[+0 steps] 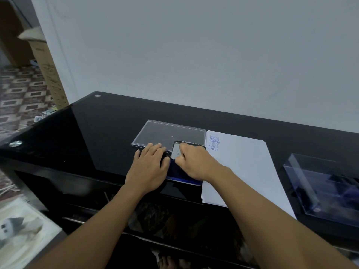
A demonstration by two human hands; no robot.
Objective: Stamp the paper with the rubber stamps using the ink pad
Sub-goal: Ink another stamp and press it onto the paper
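Observation:
A blue ink pad (186,180) lies on the black glass table (108,133), its clear lid (165,131) folded open flat behind it. My left hand (149,167) rests flat, fingers straight, on the pad's left side. My right hand (194,164) grips a black-rimmed rubber stamp (175,150) with curled fingers, holding it over the pad; whether it touches the ink is hidden. The white paper (246,167) lies just right of the pad. Its top left corner carries blue stamped words (213,143) reading AMENDED and SAMPLE, each three times.
A clear plastic box (326,187) with dark objects inside stands at the table's right edge, beside the paper. A pale wall runs behind the table. A cardboard box (48,66) leans on the patterned floor to the left. A shelf shows under the glass.

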